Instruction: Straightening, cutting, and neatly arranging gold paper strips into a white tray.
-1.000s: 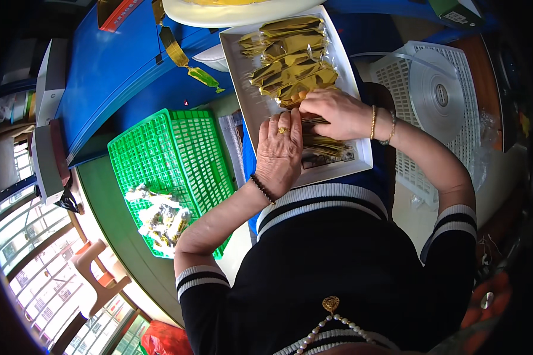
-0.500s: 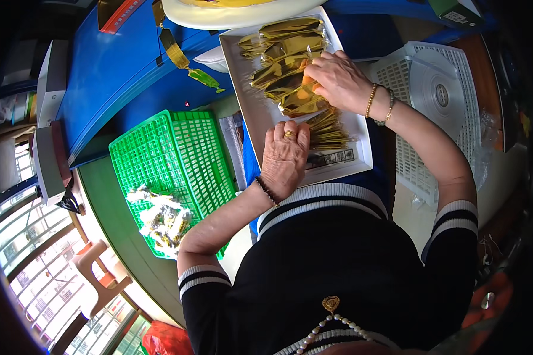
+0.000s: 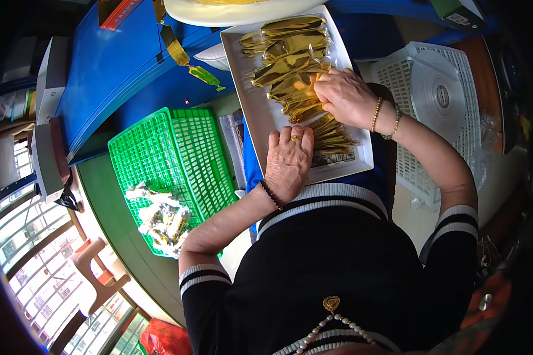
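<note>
A shallow white box (image 3: 243, 97) rests before me, holding rows of shiny gold foil packets (image 3: 293, 47) with clear crinkled ends. My right hand (image 3: 348, 96) reaches over the box's right side, fingertips pinched on the edge of a packet in the middle row; orange shows at its fingertips. My left hand (image 3: 289, 158) bends over the near left part of the box, fingers close together against a tight bundle of gold foil packets (image 3: 333, 135) standing on edge. Its fingertips are partly hidden by the hand. Some dark printed paper lies under the bundle.
To the left stands a green plastic basket (image 3: 204, 148) with silvery wrapped pieces (image 3: 163, 219) in it. A white perforated basket (image 3: 408, 148) with a round white reel (image 3: 441, 89) is at the right. A gold foil strip (image 3: 175, 47) hangs from the blue table (image 3: 115, 71).
My right hand has shifted slightly right and toward me along the packets. The near bundle has spread a little toward the right wall. My left hand stays almost in place.
</note>
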`<state>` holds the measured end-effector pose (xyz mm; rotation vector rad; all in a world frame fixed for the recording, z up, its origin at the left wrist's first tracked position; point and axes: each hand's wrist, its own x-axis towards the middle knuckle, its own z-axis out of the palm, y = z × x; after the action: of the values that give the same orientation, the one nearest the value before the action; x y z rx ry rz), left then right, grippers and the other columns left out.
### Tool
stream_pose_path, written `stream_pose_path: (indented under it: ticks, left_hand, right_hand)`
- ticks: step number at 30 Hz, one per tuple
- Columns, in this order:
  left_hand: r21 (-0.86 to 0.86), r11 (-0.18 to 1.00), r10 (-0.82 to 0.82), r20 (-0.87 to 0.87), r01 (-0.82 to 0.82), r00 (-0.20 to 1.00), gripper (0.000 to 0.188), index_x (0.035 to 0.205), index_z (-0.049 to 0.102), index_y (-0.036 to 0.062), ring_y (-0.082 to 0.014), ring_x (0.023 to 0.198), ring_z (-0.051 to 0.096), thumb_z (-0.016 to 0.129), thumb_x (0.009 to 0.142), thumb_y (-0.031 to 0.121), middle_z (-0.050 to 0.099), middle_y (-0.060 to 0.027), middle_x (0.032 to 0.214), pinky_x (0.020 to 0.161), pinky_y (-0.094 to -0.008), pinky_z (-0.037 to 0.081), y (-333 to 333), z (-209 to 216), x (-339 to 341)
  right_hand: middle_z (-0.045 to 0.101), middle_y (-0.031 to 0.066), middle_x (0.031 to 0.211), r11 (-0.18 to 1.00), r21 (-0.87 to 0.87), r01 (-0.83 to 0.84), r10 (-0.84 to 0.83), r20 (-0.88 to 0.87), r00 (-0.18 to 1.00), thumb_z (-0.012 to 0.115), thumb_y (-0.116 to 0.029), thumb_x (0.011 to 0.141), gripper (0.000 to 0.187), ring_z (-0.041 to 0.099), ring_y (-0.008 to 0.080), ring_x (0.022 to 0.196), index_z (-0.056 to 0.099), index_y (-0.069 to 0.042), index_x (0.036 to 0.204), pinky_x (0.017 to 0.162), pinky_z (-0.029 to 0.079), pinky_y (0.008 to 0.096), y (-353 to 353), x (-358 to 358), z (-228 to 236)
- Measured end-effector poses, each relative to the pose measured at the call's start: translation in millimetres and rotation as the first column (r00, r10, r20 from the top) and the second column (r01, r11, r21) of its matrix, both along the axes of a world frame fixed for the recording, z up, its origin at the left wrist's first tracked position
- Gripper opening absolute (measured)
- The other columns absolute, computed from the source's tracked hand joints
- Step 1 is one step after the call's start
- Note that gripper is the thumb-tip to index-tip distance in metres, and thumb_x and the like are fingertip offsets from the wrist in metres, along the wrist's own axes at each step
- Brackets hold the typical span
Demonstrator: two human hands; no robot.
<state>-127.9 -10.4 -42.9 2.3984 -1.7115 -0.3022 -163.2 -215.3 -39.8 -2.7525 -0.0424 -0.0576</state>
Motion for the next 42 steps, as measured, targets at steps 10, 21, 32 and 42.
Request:
stream_pose_path:
  ticks: [10, 21, 32, 42]
  left_hand:
    - [-0.219, 0.976, 0.038, 0.150, -0.004, 0.988, 0.039, 0.114, 0.047, -0.0037, -0.0369, 0.121, 0.039, 0.051, 0.079, 0.012, 0.043, -0.0233, 0.126, 0.107, -0.0519, 0.020, -2, -3, 0]
    - [-0.070, 0.998, -0.005, 0.003, 0.005, 1.000, 0.037, 0.113, 0.044, -0.0021, -0.0306, 0.109, 0.048, 0.048, 0.078, 0.008, 0.051, -0.0179, 0.108, 0.109, -0.0529, 0.016, -4, -4, 4]
    - [-0.032, 0.999, 0.012, -0.027, -0.013, 1.000, 0.056, 0.131, 0.035, -0.0067, -0.0315, 0.112, 0.047, 0.048, 0.079, 0.009, 0.051, -0.0194, 0.114, 0.108, -0.0520, 0.019, -6, -2, 5]
    - [0.000, 1.000, 0.003, -0.084, -0.003, 0.996, 0.052, 0.130, 0.038, -0.0044, -0.0361, 0.124, 0.037, 0.046, 0.081, 0.010, 0.041, -0.0241, 0.129, 0.108, -0.0499, 0.021, -7, -1, 5]
  right_hand:
    - [0.059, 0.0094, 0.077, 0.972, 0.233, 0.002, 0.055, -0.235, 0.970, 0.063, -0.004, 0.069, 0.013, 0.059, 0.0277, 0.078, 0.053, -0.004, 0.076, 0.074, 0.043, 0.0384, 8, -5, 6]
    - [0.060, 0.0123, 0.093, 0.999, 0.042, 0.007, -0.007, 0.004, 1.000, 0.061, -0.014, 0.080, 0.017, 0.057, 0.0270, 0.094, 0.057, -0.001, 0.089, 0.084, 0.044, 0.0377, -12, 32, 10]
    - [0.054, 0.0074, 0.077, 0.971, 0.232, 0.060, -0.006, -0.224, 0.974, 0.069, -0.011, 0.068, 0.025, 0.054, 0.0275, 0.079, 0.047, -0.005, 0.079, 0.076, 0.043, 0.0365, -13, 24, 12]
    - [0.063, 0.0129, 0.089, 0.996, -0.050, 0.071, -0.081, -0.245, 0.966, 0.069, -0.016, 0.071, 0.022, 0.059, 0.0287, 0.095, 0.056, -0.005, 0.084, 0.083, 0.044, 0.0393, -3, 21, 0]
